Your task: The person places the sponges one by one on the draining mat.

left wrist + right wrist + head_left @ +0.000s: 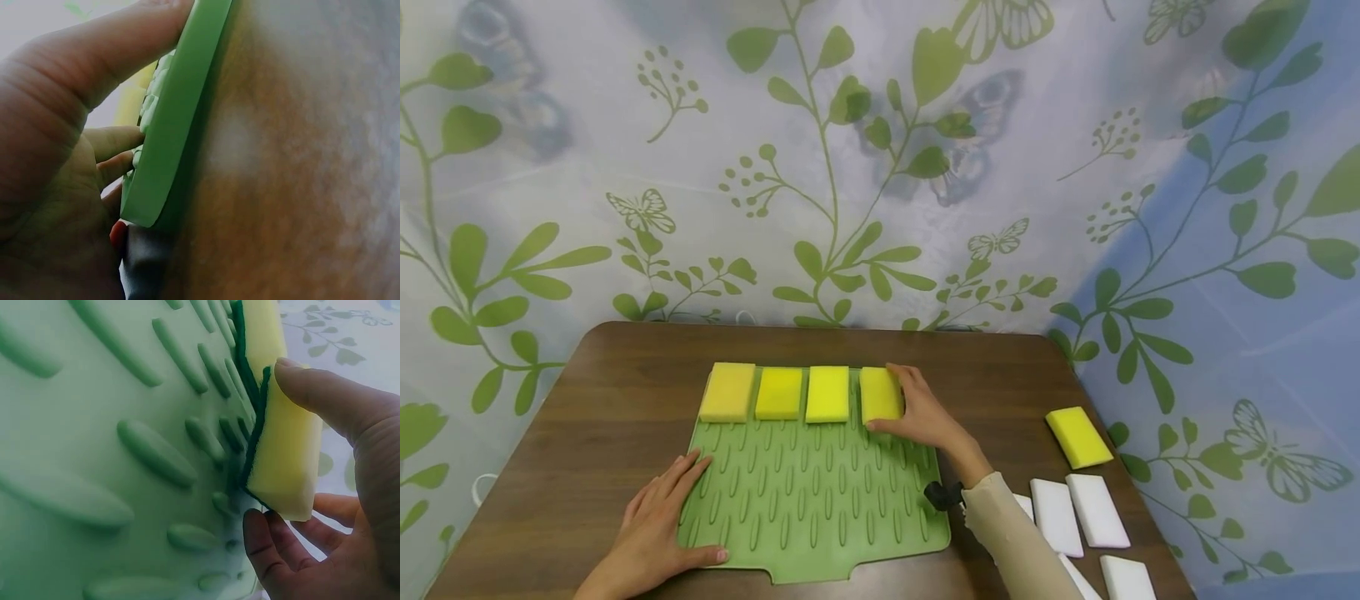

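Note:
A green ridged silicone mat (808,508) lies on the brown table. Several yellow sponges sit in a row along its far edge. My right hand (917,408) pinches the rightmost sponge (880,394) between thumb and fingers; the right wrist view shows that sponge (284,440) with its dark green scouring side against the mat (112,456). My left hand (658,521) rests flat on the mat's near left corner, fingers straight, thumb along the front edge. In the left wrist view the thumb lies on the mat's rim (181,112).
Another yellow sponge (1078,437) lies on the table at the right. Several white sponges (1078,512) lie near the right front corner. A leaf-patterned curtain (880,167) hangs behind the table (587,417).

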The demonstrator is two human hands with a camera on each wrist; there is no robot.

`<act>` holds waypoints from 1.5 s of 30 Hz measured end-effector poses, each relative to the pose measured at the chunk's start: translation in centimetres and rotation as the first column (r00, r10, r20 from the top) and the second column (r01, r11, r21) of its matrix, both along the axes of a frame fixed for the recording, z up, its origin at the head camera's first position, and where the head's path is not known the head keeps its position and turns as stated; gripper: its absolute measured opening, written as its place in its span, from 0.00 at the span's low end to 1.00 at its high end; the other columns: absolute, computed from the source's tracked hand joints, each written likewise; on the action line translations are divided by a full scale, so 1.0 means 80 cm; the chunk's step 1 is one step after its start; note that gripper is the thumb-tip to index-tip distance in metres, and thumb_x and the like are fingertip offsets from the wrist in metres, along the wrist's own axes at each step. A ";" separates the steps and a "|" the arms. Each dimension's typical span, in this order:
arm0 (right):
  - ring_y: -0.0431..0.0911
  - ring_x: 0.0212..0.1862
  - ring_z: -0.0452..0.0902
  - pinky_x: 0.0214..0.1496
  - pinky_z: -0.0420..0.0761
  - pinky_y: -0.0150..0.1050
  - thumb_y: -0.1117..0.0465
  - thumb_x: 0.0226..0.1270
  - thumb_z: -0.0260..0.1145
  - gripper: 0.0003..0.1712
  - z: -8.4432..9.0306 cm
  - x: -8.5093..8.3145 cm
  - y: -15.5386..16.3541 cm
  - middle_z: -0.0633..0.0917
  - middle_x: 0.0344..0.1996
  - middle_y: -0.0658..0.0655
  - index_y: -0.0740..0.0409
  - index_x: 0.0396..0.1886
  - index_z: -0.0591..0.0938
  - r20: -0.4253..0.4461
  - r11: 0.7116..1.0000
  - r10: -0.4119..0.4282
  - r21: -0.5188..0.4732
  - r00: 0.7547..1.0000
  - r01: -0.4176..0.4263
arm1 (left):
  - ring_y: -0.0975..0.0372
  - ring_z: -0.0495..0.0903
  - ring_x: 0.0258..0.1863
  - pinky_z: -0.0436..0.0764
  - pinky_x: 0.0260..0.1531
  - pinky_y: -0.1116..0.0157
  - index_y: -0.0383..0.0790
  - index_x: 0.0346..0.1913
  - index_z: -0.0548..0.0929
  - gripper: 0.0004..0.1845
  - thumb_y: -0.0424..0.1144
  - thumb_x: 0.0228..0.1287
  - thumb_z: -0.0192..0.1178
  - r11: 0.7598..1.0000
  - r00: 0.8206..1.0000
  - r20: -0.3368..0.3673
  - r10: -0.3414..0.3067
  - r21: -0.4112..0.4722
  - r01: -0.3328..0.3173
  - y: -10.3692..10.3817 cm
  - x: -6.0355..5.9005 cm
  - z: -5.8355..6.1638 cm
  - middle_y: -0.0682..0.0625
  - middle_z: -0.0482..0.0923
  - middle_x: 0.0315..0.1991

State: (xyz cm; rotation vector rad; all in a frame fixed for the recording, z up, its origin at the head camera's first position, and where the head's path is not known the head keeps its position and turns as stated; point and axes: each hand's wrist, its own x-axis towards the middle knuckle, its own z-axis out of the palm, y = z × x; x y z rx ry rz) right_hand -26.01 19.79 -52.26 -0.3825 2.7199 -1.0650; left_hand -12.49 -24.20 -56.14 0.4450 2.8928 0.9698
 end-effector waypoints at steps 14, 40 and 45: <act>0.64 0.83 0.60 0.76 0.74 0.67 0.37 0.62 0.81 0.67 -0.006 -0.009 -0.015 0.57 0.85 0.63 0.53 0.89 0.54 0.008 1.000 -0.003 0.017 1.000 0.003 | 0.33 0.60 0.79 0.57 0.67 0.30 0.49 0.85 0.61 0.69 0.69 0.40 0.84 1.000 1.000 0.008 0.008 -0.014 -0.007 0.003 0.001 0.007 0.38 0.59 0.85; 0.66 0.84 0.57 0.76 0.73 0.68 0.40 0.62 0.82 0.67 -0.007 -0.007 -0.024 0.53 0.85 0.63 0.51 0.90 0.53 0.004 0.999 -0.022 0.034 1.000 0.022 | 0.34 0.60 0.80 0.56 0.68 0.30 0.50 0.85 0.62 0.69 0.70 0.41 0.83 1.000 1.000 0.005 0.002 0.002 -0.002 0.003 -0.001 0.007 0.39 0.58 0.85; 0.67 0.86 0.52 0.76 0.71 0.69 0.40 0.62 0.82 0.68 -0.004 -0.005 -0.025 0.50 0.86 0.63 0.50 0.90 0.50 0.013 0.999 -0.018 0.027 1.000 0.017 | 0.33 0.59 0.80 0.56 0.68 0.29 0.51 0.85 0.61 0.69 0.71 0.40 0.83 1.000 1.000 0.016 0.008 -0.003 -0.008 0.001 0.000 0.006 0.38 0.58 0.85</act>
